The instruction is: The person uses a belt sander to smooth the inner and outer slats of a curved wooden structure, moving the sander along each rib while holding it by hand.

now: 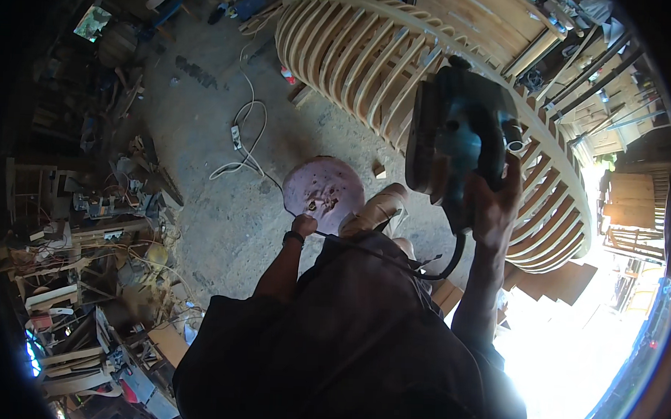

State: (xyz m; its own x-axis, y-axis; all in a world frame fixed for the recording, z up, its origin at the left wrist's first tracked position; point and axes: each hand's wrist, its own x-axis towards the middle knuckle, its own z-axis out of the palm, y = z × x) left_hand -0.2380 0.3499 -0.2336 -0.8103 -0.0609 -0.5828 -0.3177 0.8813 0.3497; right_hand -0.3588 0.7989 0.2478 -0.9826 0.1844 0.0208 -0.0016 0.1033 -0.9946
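My right hand [491, 207] is wrapped round the rear handle of a teal corded power tool [460, 132]. Held up at the right, it shows a long flat base on its left side and a dark knob at its far end; whether it is a planer or a sander I cannot tell. A black power cord [378, 254] leaves the handle, loops down and runs across my front to my left hand [303, 225], which is closed on it. Just beyond that hand is a round pinkish stool [324, 183] with a worn top.
A large curved wooden slatted frame [370, 63] stretches from top centre to the right, behind the tool. A pale extension cord [261, 126] with a socket block [236, 137] lies on the concrete floor [206, 116]. Cluttered workbenches [102, 231] and wood scraps fill the left.
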